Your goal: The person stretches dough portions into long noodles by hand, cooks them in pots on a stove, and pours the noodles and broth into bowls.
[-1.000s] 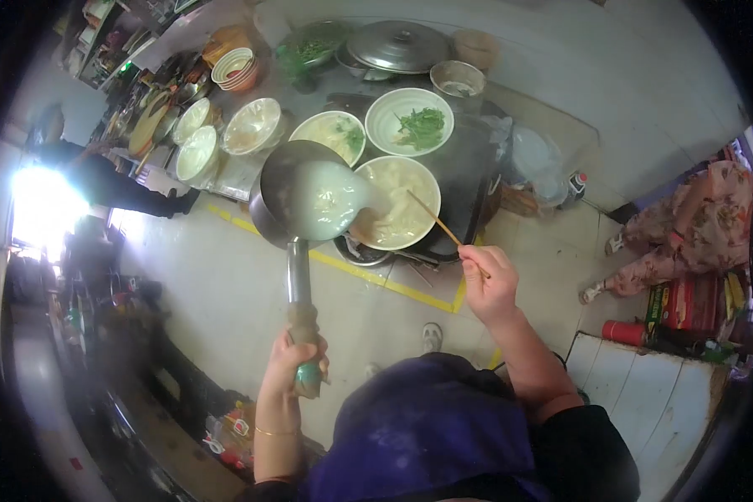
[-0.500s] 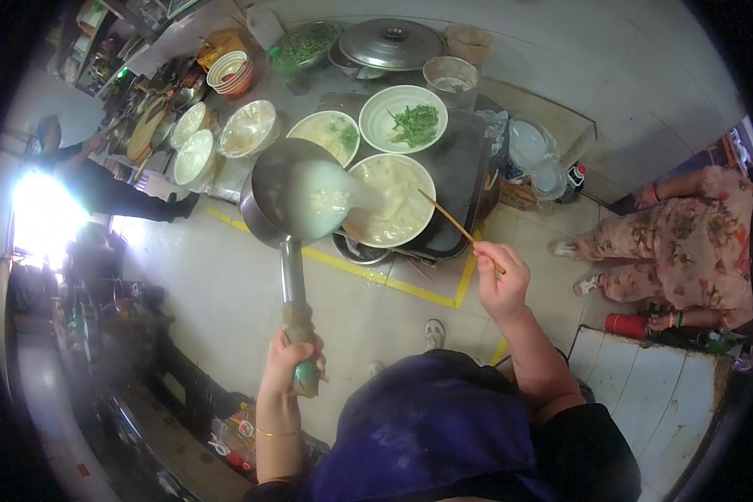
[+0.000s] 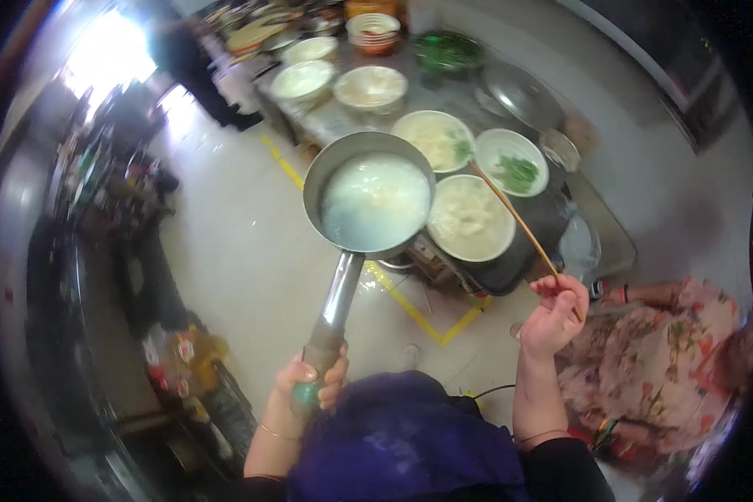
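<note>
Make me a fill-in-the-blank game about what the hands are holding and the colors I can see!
1. The left hand holds the pot by its ____.
2. The thin wooden stick is held in the ____ hand.
3. The leaves in one of the bowls, right of the pot, are colored ____.
4. The tape on the floor is colored ____.

Missing words: handle; right; green; yellow.

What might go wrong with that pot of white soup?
The left hand holds the pot by its long handle alone, and there is plenty of cloudy liquid inside, so a tilt might slop some onto the floor. The chopsticks in the right hand reach over the bowls and might catch a rim.
</note>
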A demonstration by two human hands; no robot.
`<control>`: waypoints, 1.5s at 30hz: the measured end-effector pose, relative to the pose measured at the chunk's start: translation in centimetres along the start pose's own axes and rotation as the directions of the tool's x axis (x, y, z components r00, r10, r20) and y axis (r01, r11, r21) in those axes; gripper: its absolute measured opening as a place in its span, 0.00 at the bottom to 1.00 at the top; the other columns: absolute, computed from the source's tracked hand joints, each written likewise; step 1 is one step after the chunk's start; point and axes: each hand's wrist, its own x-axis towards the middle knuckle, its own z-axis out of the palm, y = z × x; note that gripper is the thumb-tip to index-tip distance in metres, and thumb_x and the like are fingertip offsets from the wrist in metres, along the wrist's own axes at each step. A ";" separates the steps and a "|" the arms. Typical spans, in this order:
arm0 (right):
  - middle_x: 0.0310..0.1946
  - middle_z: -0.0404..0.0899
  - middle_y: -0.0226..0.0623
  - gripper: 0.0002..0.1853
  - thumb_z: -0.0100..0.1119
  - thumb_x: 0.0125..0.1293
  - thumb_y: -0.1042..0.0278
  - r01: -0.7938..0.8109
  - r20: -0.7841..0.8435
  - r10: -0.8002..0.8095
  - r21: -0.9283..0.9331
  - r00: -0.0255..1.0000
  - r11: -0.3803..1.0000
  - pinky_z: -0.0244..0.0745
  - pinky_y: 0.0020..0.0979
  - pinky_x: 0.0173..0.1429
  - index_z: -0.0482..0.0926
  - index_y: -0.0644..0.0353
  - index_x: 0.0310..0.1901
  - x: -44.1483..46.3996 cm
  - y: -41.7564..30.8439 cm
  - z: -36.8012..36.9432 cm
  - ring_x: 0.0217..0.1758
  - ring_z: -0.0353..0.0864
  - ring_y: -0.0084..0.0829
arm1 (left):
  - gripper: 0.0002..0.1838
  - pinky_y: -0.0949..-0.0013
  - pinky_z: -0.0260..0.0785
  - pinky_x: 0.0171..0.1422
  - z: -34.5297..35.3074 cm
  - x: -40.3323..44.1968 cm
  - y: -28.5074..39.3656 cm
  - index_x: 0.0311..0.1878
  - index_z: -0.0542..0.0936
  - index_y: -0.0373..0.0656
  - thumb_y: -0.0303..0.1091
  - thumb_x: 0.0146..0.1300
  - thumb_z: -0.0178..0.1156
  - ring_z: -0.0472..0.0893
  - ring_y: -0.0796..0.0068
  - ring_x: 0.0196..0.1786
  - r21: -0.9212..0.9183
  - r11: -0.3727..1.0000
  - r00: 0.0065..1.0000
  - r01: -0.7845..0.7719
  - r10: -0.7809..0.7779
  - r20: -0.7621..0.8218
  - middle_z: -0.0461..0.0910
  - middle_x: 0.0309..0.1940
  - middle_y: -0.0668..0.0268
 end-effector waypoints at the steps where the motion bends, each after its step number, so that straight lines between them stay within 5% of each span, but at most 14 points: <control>1: 0.30 0.74 0.41 0.14 0.47 0.71 0.62 -0.019 0.021 0.018 0.025 1.000 1.000 0.76 0.30 0.38 0.72 0.67 0.37 -0.5 -1.1 2.2 0.32 0.75 0.30 | 0.30 0.64 0.72 0.22 -0.4 -2.1 -0.3 0.55 0.60 0.30 0.28 0.49 0.58 0.71 0.71 0.18 -0.025 0.998 0.998 -0.054 0.054 -0.009 0.67 0.27 0.60; 5: 0.28 0.75 0.42 0.15 0.49 0.69 0.61 -0.066 0.403 0.004 0.140 0.915 0.988 0.70 0.28 0.37 0.73 0.68 0.37 -5.7 -4.5 10.1 0.31 0.75 0.31 | 0.30 0.67 0.72 0.22 -0.9 -13.3 -1.7 0.54 0.62 0.30 0.29 0.47 0.61 0.73 0.71 0.19 0.061 0.980 0.974 -0.189 0.195 -0.117 0.69 0.27 0.59; 9: 0.31 0.74 0.43 0.17 0.52 0.67 0.61 0.026 0.679 -0.143 0.179 0.720 0.983 0.73 0.31 0.38 0.75 0.72 0.43 -14.8 -6.3 19.4 0.33 0.75 0.32 | 0.32 0.72 0.70 0.22 -1.2 -26.1 -4.2 0.54 0.64 0.32 0.32 0.45 0.64 0.73 0.72 0.20 0.100 0.919 0.877 -0.381 0.394 -0.275 0.71 0.27 0.60; 13: 0.31 0.76 0.40 0.15 0.50 0.69 0.62 -0.350 0.780 0.003 0.278 0.626 0.895 0.72 0.28 0.37 0.76 0.69 0.42 -28.1 -7.6 29.1 0.32 0.75 0.28 | 0.33 0.74 0.67 0.22 -6.2 -39.6 -8.5 0.55 0.65 0.33 0.33 0.44 0.64 0.73 0.74 0.21 0.149 0.808 0.731 -0.570 0.581 -0.358 0.71 0.29 0.61; 16: 0.29 0.75 0.38 0.13 0.47 0.70 0.64 -0.484 0.866 0.062 0.216 0.496 0.848 0.73 0.29 0.36 0.77 0.66 0.41 -39.6 -11.0 35.7 0.31 0.74 0.27 | 0.33 0.74 0.70 0.24 -8.4 -49.8 -12.0 0.57 0.64 0.35 0.32 0.45 0.62 0.75 0.74 0.26 0.202 0.676 0.555 -0.708 0.710 -0.432 0.71 0.30 0.61; 22: 0.30 0.74 0.36 0.13 0.43 0.71 0.67 -0.518 0.966 -0.192 0.256 0.174 0.816 0.72 0.27 0.36 0.75 0.67 0.43 -56.9 -16.9 45.7 0.32 0.73 0.24 | 0.31 0.72 0.72 0.27 -13.7 -63.5 -18.0 0.56 0.63 0.35 0.30 0.47 0.60 0.75 0.74 0.27 0.203 0.401 0.216 -0.893 0.779 -0.588 0.72 0.31 0.61; 23: 0.30 0.75 0.37 0.13 0.42 0.71 0.67 -0.530 0.971 -0.180 0.237 0.159 0.814 0.72 0.27 0.36 0.75 0.67 0.43 -59.2 -17.9 47.3 0.32 0.73 0.25 | 0.30 0.71 0.73 0.26 -12.3 -65.1 -18.1 0.55 0.64 0.35 0.30 0.47 0.61 0.75 0.74 0.25 0.208 0.236 0.065 -0.949 0.795 -0.603 0.72 0.31 0.62; 26: 0.30 0.75 0.37 0.13 0.44 0.71 0.66 -0.562 0.970 -0.225 0.236 0.090 0.792 0.72 0.27 0.37 0.75 0.67 0.43 -65.3 -18.5 51.9 0.31 0.73 0.25 | 0.28 0.68 0.71 0.23 -14.2 -69.1 -20.3 0.58 0.65 0.39 0.30 0.50 0.57 0.76 0.73 0.25 0.258 0.017 -0.173 -0.966 0.699 -0.694 0.73 0.29 0.61; 32: 0.31 0.76 0.38 0.13 0.47 0.71 0.65 -0.635 0.946 -0.323 0.245 -0.008 0.732 0.72 0.26 0.37 0.75 0.68 0.44 -79.3 -20.6 63.2 0.31 0.74 0.25 | 0.26 0.66 0.73 0.27 -18.8 -79.8 -20.2 0.55 0.67 0.39 0.32 0.50 0.59 0.76 0.71 0.27 0.370 -0.367 -0.521 -0.854 0.611 -0.596 0.73 0.33 0.62; 38: 0.33 0.78 0.39 0.15 0.47 0.71 0.65 -0.738 0.927 -0.357 0.162 -0.113 0.655 0.71 0.23 0.37 0.75 0.70 0.48 -91.2 -27.2 72.6 0.32 0.75 0.22 | 0.22 0.66 0.74 0.27 -20.0 -93.8 -18.1 0.51 0.70 0.39 0.32 0.52 0.58 0.76 0.72 0.27 0.337 -0.587 -0.661 -0.736 0.516 -0.544 0.73 0.33 0.63; 45: 0.35 0.78 0.41 0.15 0.45 0.72 0.67 -0.766 0.925 -0.377 0.215 -0.039 0.606 0.70 0.21 0.37 0.74 0.71 0.50 -103.8 -32.4 74.8 0.31 0.74 0.22 | 0.23 0.66 0.73 0.26 -25.3 -107.1 -19.9 0.53 0.68 0.38 0.34 0.53 0.58 0.75 0.72 0.27 0.323 -0.628 -0.698 -0.708 0.550 -0.459 0.71 0.34 0.62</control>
